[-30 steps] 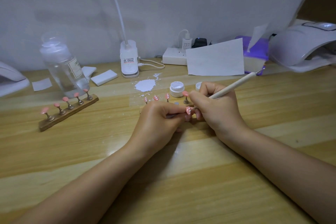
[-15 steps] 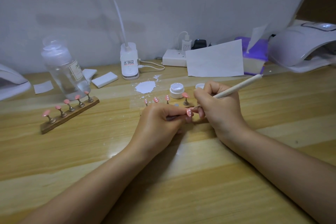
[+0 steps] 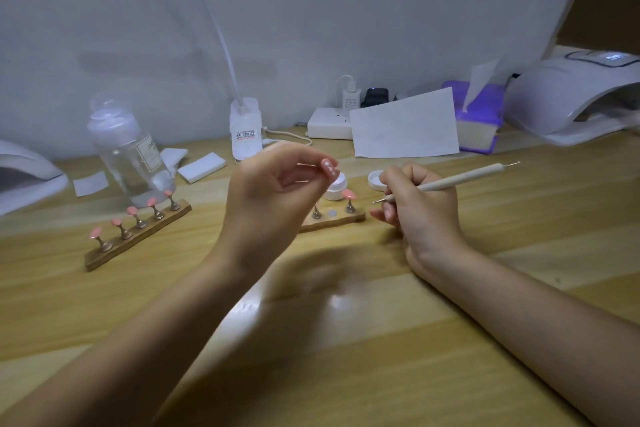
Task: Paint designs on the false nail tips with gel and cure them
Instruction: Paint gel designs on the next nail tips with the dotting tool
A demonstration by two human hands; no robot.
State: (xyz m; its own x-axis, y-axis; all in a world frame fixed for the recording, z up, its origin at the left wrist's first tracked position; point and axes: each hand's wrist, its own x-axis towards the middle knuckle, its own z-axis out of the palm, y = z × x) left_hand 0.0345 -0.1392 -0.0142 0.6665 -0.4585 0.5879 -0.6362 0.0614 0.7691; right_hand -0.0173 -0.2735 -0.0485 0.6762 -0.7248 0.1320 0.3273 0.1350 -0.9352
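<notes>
Bench (image 3: pixel 485 288) laid with curing lamp (image 3: pixel 568 97) far right. Dotted nail tip (image 3: pixel 328 168) pinched aloft by left hand (image 3: pixel 266 198); dotting pen (image 3: pixel 446 181) gripped by right hand (image 3: pixel 420 204). Painting judged finished; curing under lamp needed next.

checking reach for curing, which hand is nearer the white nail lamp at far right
Right. The right hand, gripping the dotting tool, sits below and left of the lamp; the left hand, pinching a nail tip, is farther left.
</notes>
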